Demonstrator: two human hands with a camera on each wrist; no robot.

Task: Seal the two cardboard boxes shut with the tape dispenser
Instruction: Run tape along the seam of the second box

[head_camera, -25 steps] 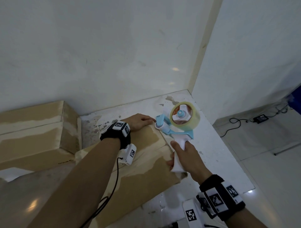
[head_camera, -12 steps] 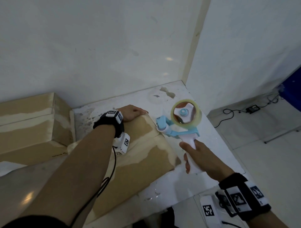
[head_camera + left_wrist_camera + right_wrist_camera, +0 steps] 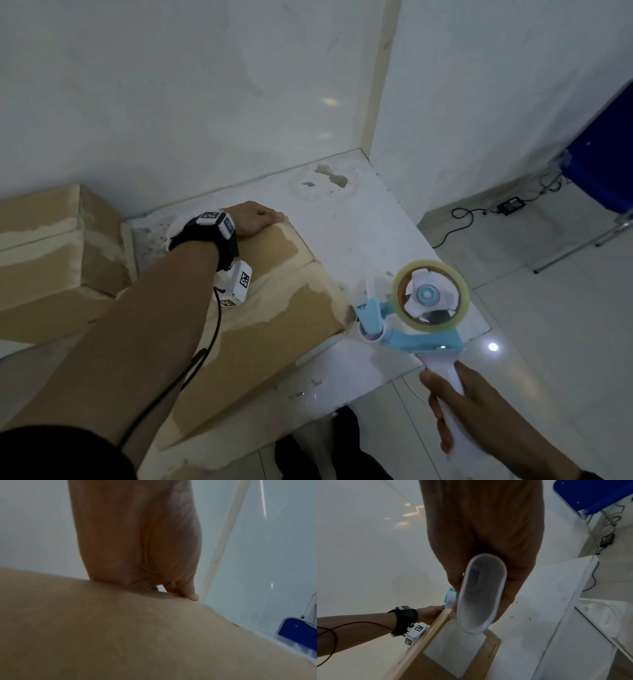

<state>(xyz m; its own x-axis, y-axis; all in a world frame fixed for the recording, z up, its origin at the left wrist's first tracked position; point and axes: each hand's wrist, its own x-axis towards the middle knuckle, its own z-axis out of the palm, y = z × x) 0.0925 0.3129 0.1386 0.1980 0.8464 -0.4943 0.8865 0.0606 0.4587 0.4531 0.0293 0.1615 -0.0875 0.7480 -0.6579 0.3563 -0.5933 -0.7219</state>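
A cardboard box [image 3: 274,329] patched with pale tape lies on the white table [image 3: 359,226]. My left hand [image 3: 254,221] rests on its far corner, and the left wrist view shows the palm [image 3: 137,540] angled down onto the cardboard [image 3: 120,635]. My right hand [image 3: 459,404] grips the white handle of the blue tape dispenser [image 3: 411,329]. Its clear tape roll [image 3: 430,294] is upright, and its roller end sits just off the box's right corner. From the right wrist the handle's butt [image 3: 481,595] is seen above that box [image 3: 453,662]. A second box [image 3: 44,250] stands at the left.
White walls close the table at the back and meet in a corner at the far right. The table's right edge [image 3: 455,274] drops to a tiled floor. On the floor lie cables and a power adapter [image 3: 510,204], beside a blue chair [image 3: 603,164].
My right hand has drawn the dispenser back from the far end near my left hand, along the box top, to just off its right corner. The left hand has stayed put.
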